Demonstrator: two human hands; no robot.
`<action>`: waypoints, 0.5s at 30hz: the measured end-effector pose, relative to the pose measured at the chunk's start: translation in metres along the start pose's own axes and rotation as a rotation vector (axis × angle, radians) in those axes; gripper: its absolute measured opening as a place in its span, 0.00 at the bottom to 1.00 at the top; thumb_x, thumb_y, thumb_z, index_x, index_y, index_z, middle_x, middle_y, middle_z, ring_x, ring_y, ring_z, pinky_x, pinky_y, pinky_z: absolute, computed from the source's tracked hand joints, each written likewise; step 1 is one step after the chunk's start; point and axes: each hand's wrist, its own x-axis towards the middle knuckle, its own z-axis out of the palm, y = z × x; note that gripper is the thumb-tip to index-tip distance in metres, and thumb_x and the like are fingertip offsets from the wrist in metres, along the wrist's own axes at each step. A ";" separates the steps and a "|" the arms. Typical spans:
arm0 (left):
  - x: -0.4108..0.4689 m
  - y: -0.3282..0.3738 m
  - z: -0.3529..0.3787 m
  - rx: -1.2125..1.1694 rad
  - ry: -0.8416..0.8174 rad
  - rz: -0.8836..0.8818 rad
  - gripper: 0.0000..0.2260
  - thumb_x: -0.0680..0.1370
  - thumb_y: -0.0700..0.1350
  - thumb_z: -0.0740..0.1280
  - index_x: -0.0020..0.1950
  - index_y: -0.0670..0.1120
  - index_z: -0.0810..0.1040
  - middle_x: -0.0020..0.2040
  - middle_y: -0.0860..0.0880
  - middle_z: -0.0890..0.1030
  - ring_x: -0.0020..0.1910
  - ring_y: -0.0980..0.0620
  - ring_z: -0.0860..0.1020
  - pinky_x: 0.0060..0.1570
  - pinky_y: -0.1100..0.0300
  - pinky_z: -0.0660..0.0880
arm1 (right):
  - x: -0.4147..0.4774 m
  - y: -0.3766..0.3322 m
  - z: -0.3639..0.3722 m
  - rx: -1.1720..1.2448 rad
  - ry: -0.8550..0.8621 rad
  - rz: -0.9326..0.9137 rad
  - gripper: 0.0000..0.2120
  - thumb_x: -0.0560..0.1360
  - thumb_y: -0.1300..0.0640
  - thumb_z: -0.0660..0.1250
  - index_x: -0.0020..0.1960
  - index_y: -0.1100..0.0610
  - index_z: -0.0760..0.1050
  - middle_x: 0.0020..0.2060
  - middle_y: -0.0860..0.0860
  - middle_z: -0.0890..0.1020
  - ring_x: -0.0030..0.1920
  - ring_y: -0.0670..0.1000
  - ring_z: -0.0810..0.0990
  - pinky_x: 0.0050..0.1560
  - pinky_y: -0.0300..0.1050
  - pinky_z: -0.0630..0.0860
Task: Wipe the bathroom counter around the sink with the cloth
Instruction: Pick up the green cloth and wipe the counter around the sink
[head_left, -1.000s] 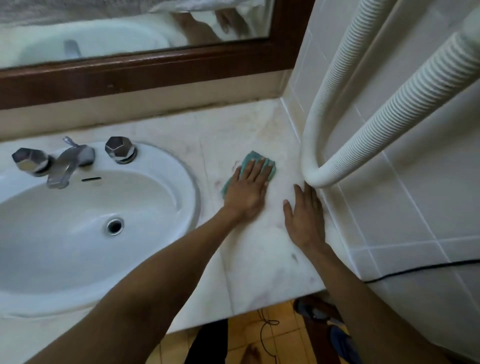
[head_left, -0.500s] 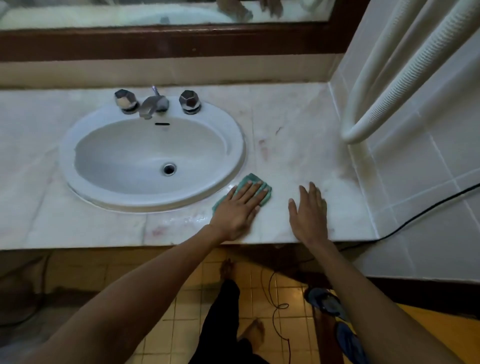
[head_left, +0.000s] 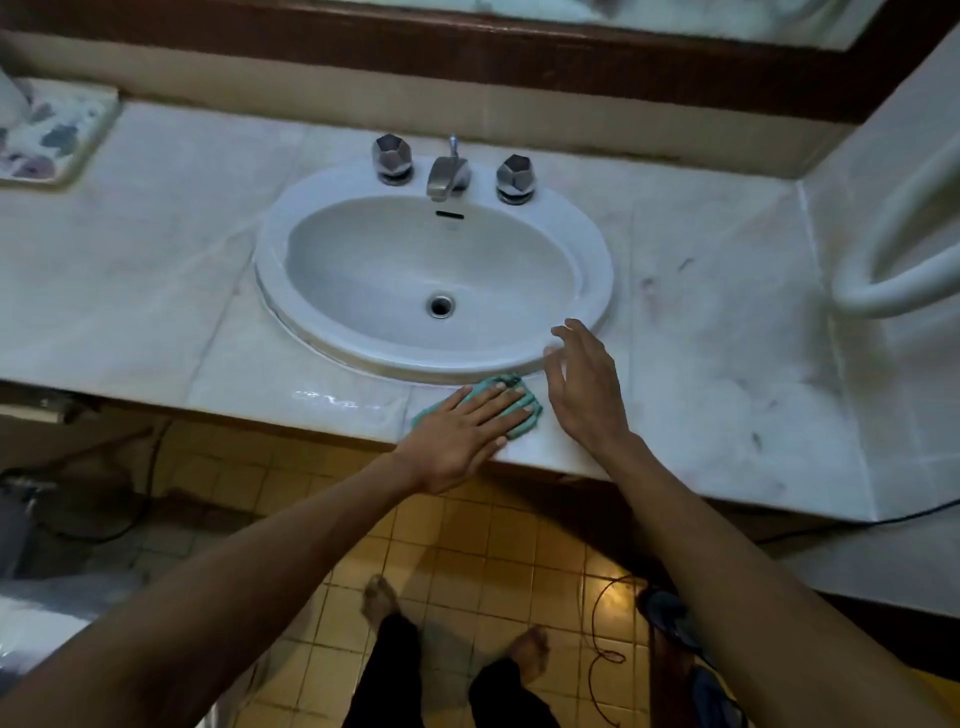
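Observation:
A small teal cloth (head_left: 525, 422) lies flat on the white marble counter (head_left: 717, 353), on the narrow strip between the sink's front rim and the counter's front edge. My left hand (head_left: 462, 436) presses flat on the cloth, fingers spread, covering most of it. My right hand (head_left: 584, 387) hovers just to the right of the cloth, fingers apart, holding nothing, its fingertips near the rim of the oval white sink (head_left: 597, 260).
A chrome faucet (head_left: 448, 174) with two knobs stands behind the basin. A patterned tray (head_left: 52, 132) sits at the counter's far left. White ribbed hoses (head_left: 883, 291) hang off the tiled right wall. A wet streak (head_left: 332, 400) shines left of the cloth. My bare feet stand on yellow floor tiles below.
My left hand has slid the cloth left along the counter's front edge, to under the sink's front rim. My right hand lifted off the counter and followed left. The view pulled back.

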 end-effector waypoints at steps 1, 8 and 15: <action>-0.013 -0.012 -0.002 0.000 -0.008 0.005 0.24 0.86 0.56 0.45 0.83 0.57 0.46 0.83 0.54 0.47 0.82 0.54 0.42 0.80 0.47 0.46 | 0.006 -0.012 0.010 0.005 -0.026 -0.032 0.17 0.82 0.53 0.57 0.68 0.58 0.72 0.70 0.54 0.73 0.71 0.54 0.69 0.73 0.51 0.64; -0.113 -0.120 -0.021 0.028 -0.028 -0.044 0.24 0.87 0.56 0.46 0.83 0.58 0.45 0.83 0.56 0.46 0.81 0.55 0.40 0.80 0.46 0.47 | 0.031 -0.080 0.086 -0.243 -0.233 -0.058 0.19 0.83 0.48 0.50 0.59 0.54 0.77 0.56 0.50 0.82 0.61 0.54 0.77 0.70 0.57 0.58; -0.163 -0.213 -0.045 -0.009 0.010 -0.108 0.24 0.87 0.56 0.46 0.83 0.59 0.45 0.83 0.56 0.46 0.81 0.56 0.40 0.79 0.51 0.41 | 0.055 -0.165 0.154 -0.303 -0.350 -0.102 0.26 0.82 0.40 0.44 0.44 0.53 0.74 0.39 0.52 0.80 0.40 0.57 0.78 0.45 0.51 0.71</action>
